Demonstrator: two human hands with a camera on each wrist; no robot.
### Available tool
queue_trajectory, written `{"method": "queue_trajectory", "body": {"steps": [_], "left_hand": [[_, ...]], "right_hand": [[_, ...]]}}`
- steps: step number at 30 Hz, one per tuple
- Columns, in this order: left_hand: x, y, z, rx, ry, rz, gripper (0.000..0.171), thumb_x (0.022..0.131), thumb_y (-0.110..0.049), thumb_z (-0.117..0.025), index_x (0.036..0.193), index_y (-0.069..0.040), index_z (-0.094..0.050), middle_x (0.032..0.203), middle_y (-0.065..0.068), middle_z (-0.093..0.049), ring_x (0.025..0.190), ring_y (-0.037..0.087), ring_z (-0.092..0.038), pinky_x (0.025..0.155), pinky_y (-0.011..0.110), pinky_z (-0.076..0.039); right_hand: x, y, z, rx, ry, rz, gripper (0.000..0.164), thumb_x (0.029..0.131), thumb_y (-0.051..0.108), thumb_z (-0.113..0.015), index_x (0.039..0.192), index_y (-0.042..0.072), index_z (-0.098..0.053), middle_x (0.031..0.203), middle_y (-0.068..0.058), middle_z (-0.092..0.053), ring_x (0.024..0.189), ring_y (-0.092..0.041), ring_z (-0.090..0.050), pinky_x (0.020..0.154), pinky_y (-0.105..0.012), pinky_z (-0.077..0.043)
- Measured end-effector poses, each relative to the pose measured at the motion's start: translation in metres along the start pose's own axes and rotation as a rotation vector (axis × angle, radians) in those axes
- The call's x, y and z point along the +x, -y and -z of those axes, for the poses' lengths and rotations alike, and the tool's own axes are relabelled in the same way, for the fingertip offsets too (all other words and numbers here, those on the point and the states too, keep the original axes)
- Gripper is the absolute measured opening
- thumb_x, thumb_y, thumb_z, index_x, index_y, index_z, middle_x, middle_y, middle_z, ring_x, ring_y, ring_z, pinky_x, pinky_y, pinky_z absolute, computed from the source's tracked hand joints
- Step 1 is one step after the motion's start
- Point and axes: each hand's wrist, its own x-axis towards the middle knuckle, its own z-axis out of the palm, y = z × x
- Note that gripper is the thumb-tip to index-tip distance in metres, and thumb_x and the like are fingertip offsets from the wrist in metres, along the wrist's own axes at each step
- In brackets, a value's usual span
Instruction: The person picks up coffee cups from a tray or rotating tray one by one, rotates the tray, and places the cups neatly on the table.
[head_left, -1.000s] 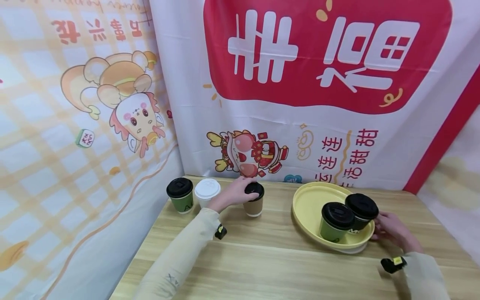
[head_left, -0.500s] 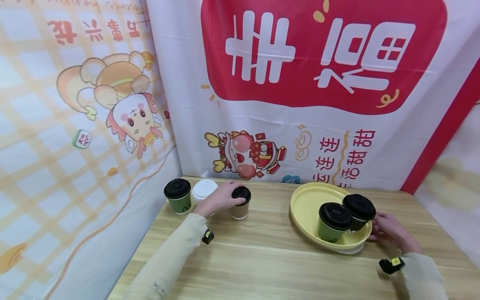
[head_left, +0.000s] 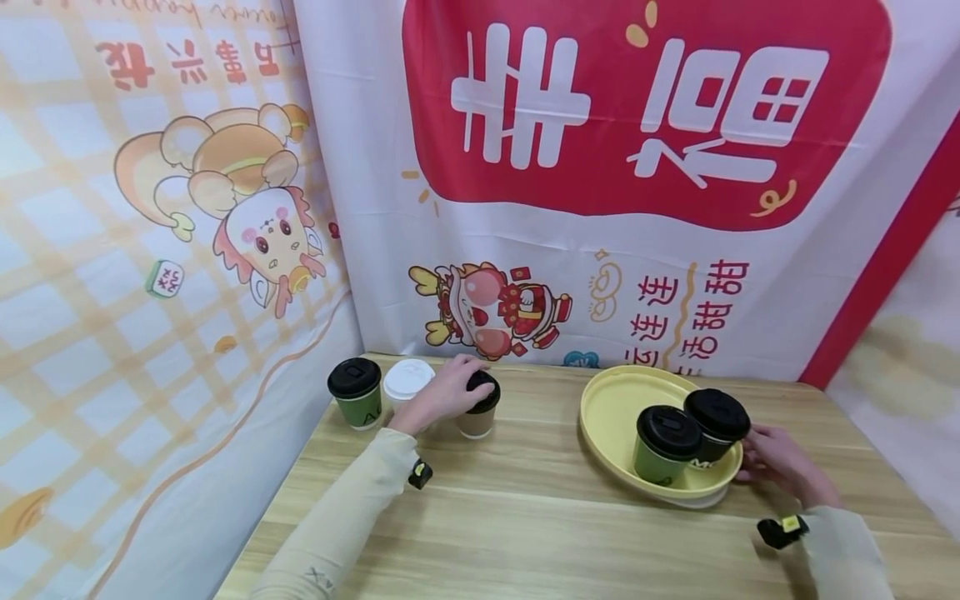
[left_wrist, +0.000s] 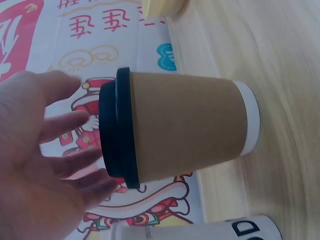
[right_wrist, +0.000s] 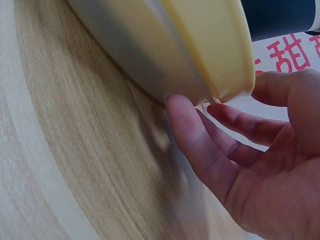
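A brown paper cup with a black lid (head_left: pixel 477 421) stands upright on the table, with my left hand (head_left: pixel 448 390) at its lid. In the left wrist view, the fingers (left_wrist: pixel 75 120) of that hand are spread, and a gap shows between them and the lid of the brown cup (left_wrist: pixel 187 125). My right hand (head_left: pixel 780 458) holds the edge of a round yellow tray (head_left: pixel 611 404) on a pale base. Up close, the right thumb (right_wrist: pixel 187 120) lies against the underside while the other fingers reach the rim. Two lidded cups, one green (head_left: pixel 660 458) and one dark (head_left: pixel 716 425), stand on the tray.
Left of the brown cup stand a white cup with a white lid (head_left: pixel 408 381), partly behind my left hand, and a green cup with a black lid (head_left: pixel 358 400). Printed cloth (head_left: pixel 487 225) hangs along the table's back and left sides.
My left hand has moved the brown cup left, closer to the white cup, and its fingers have loosened slightly. The right hand and the tray have stayed in place.
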Motion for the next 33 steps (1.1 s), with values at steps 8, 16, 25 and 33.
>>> {"method": "queue_trajectory", "body": {"steps": [8, 16, 25, 33], "left_hand": [[0.006, -0.026, -0.001, -0.139, -0.198, -0.136, 0.025, 0.093, -0.027, -0.054, 0.115, -0.020, -0.061, 0.121, 0.001, -0.055, 0.115, 0.017, -0.050, 0.095, 0.038, -0.043], [0.007, -0.050, -0.015, -0.344, -0.223, -0.209, 0.024, 0.095, -0.020, -0.050, 0.117, -0.013, -0.059, 0.118, 0.002, -0.056, 0.106, 0.016, -0.057, 0.088, 0.028, -0.049], [0.018, -0.057, -0.055, -0.417, -0.049, -0.034, 0.029, 0.094, -0.024, -0.050, 0.122, -0.017, -0.057, 0.119, 0.000, -0.060, 0.104, 0.011, -0.058, 0.085, 0.023, -0.048], [0.032, -0.064, -0.093, -0.489, -0.075, 0.042, 0.027, 0.093, -0.022, -0.051, 0.118, -0.015, -0.059, 0.113, 0.003, -0.063, 0.099, 0.012, -0.060, 0.082, 0.023, -0.049]], "right_hand": [[0.001, -0.001, 0.001, -0.001, -0.001, -0.003, 0.025, 0.097, 0.038, -0.042, 0.098, 0.016, -0.054, 0.079, -0.002, -0.061, 0.070, -0.015, -0.062, 0.070, -0.040, -0.056], [-0.001, -0.001, 0.002, 0.019, 0.022, 0.004, 0.022, 0.099, 0.034, -0.040, 0.093, 0.019, -0.056, 0.076, 0.000, -0.063, 0.069, -0.014, -0.062, 0.070, -0.040, -0.056], [-0.002, -0.003, 0.002, 0.031, 0.026, 0.010, 0.023, 0.100, 0.031, -0.038, 0.091, 0.020, -0.056, 0.074, 0.000, -0.062, 0.067, -0.014, -0.061, 0.069, -0.040, -0.056], [-0.003, -0.002, 0.000, 0.023, 0.037, 0.022, 0.024, 0.098, 0.036, -0.040, 0.092, 0.019, -0.056, 0.076, 0.000, -0.061, 0.069, -0.015, -0.061, 0.069, -0.040, -0.056]]}}
